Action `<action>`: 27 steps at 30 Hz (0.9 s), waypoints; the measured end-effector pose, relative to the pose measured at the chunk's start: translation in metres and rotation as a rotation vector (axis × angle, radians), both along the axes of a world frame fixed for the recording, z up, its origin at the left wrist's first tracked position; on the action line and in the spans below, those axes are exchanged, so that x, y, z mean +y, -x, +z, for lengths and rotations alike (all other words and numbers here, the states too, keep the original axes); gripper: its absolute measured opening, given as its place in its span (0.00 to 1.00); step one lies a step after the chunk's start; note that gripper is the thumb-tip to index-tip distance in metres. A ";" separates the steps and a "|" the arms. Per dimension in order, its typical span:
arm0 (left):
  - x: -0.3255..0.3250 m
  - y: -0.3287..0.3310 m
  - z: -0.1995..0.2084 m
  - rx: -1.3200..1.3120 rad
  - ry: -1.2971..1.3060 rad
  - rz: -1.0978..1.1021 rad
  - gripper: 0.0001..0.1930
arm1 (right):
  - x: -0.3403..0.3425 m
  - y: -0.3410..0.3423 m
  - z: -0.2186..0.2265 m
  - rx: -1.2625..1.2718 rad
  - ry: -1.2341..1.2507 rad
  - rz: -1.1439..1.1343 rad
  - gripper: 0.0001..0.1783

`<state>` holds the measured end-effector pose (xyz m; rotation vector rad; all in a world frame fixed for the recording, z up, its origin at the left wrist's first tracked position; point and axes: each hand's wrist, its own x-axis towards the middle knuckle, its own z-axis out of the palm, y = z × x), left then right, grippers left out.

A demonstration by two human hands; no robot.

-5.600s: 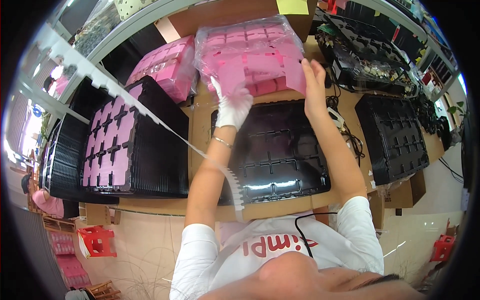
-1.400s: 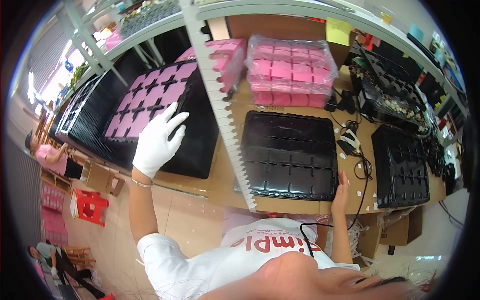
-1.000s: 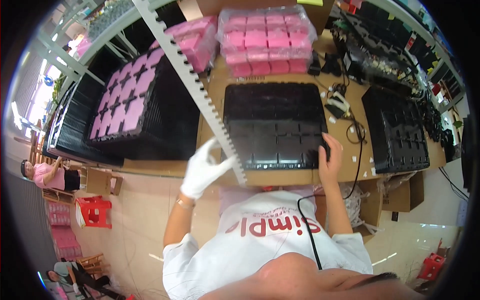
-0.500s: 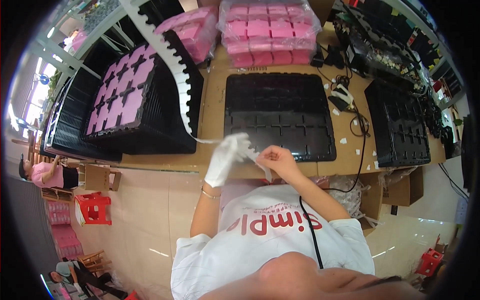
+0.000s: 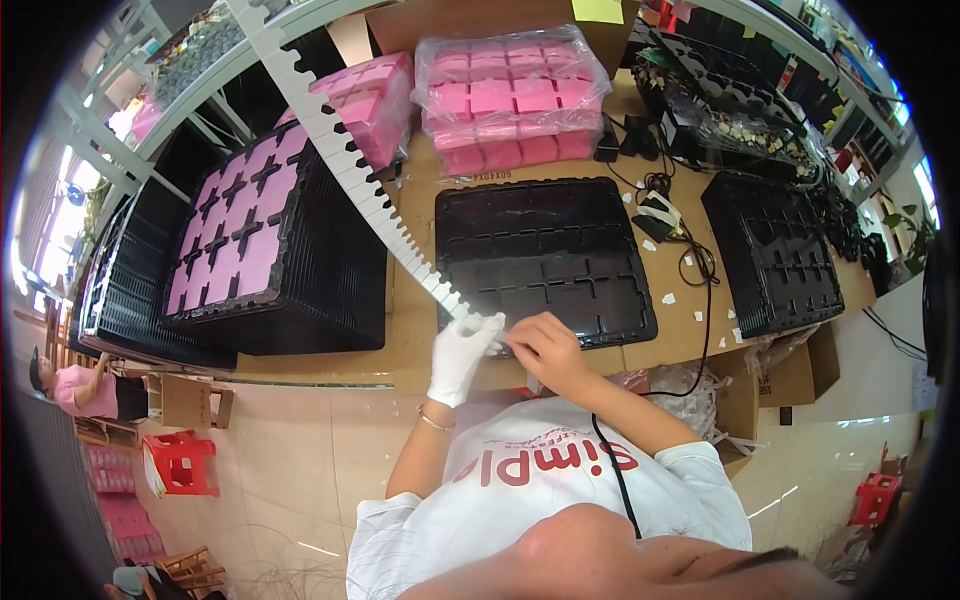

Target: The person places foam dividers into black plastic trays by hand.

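Note:
A long white notched strip (image 5: 385, 215) slants down from the upper left to my left hand (image 5: 463, 358), which wears a white glove. Its fingers are closed on the strip's lower end. My bare right hand (image 5: 553, 352) is closed in a pinch right beside the gloved fingertips; what lies between its fingers is too small to make out. Both hands are over the near edge of a black plastic tray (image 5: 540, 235), which lies flat on the cardboard-covered table (image 5: 412, 340).
To the left stands a tall stack of black trays with pink pads (image 5: 235, 225) on top. Wrapped pink blocks (image 5: 515, 95) sit at the back. On the right are more black trays (image 5: 775, 260), a black cable (image 5: 708, 300) and white paper scraps (image 5: 668, 299). A red stool (image 5: 182, 462) stands on the floor.
The strip has gone from a slack curve to a nearly straight slant into my left hand. A white piece that dangled between my hands no longer shows. The whole view has shifted slightly.

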<state>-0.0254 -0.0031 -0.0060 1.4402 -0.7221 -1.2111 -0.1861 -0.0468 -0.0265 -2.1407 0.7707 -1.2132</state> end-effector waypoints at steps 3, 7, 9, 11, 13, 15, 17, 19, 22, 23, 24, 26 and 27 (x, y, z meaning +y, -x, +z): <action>-0.007 -0.013 -0.010 0.012 0.027 0.083 0.08 | -0.015 -0.008 0.010 -0.022 0.256 0.082 0.05; -0.008 -0.037 -0.020 -0.048 0.010 0.187 0.10 | -0.107 -0.043 0.005 -0.147 -0.186 0.134 0.04; -0.009 -0.038 -0.010 -0.089 -0.025 0.137 0.13 | -0.178 -0.065 -0.011 -0.041 -0.304 0.095 0.05; -0.014 -0.033 -0.009 -0.083 -0.048 0.119 0.14 | -0.235 -0.092 -0.025 0.077 -0.327 0.129 0.06; -0.013 -0.033 -0.007 -0.104 -0.086 0.050 0.16 | -0.265 -0.117 -0.037 0.072 -0.383 0.199 0.07; -0.013 -0.033 -0.002 -0.117 -0.108 0.032 0.17 | -0.278 -0.133 -0.042 0.476 -0.222 0.106 0.08; -0.011 -0.036 -0.001 -0.132 -0.151 -0.017 0.20 | -0.278 -0.145 -0.042 0.575 -0.163 0.089 0.07; -0.010 -0.037 -0.007 -0.138 -0.149 0.001 0.21 | -0.281 -0.149 -0.043 0.672 -0.104 0.058 0.07; -0.011 -0.038 -0.009 -0.136 -0.148 -0.004 0.22 | -0.286 -0.150 -0.040 0.703 -0.051 0.063 0.07; -0.012 -0.039 -0.009 -0.128 -0.149 -0.017 0.23 | -0.286 -0.149 -0.036 0.713 -0.076 0.084 0.07; -0.012 -0.040 -0.010 -0.124 -0.152 -0.016 0.23 | -0.284 -0.150 -0.033 0.722 -0.100 0.105 0.07; -0.015 -0.041 -0.011 -0.136 -0.149 -0.038 0.23 | -0.285 -0.150 -0.034 0.721 -0.111 0.078 0.08; -0.016 -0.041 -0.012 -0.135 -0.149 -0.039 0.23 | -0.286 -0.150 -0.033 0.717 -0.118 0.053 0.08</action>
